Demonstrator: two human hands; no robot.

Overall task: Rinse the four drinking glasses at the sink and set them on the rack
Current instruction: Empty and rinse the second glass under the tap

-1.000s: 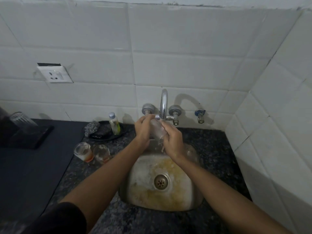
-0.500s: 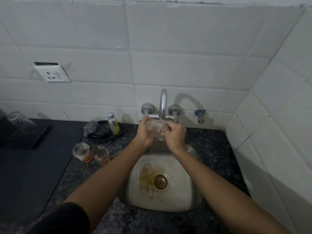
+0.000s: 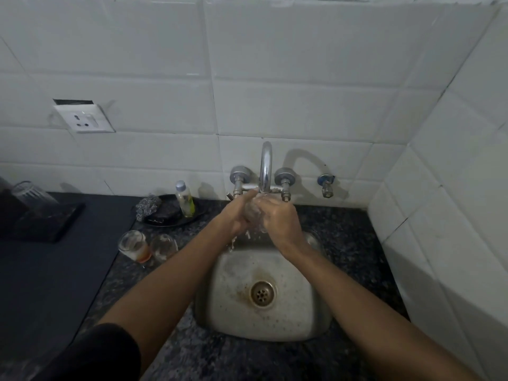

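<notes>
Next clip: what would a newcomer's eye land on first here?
Both hands, left hand and right hand, clasp a clear glass under the tap, water dripping into the stained sink. Left of the sink, two unwashed glasses stand on the counter.

Two bare forearms and a dark short sleeve

The left hand and the right hand show no rings, and the wrists carry no watch or band. Both forearms are uncovered from wrist to elbow. A black sleeve of plain cloth, without print or seam marks that can be made out, covers the left upper arm at about 7 o'clock in the head view; its edge ends above the elbow. The right arm leaves the picture at about 5 o'clock with no clothing in sight.
</notes>
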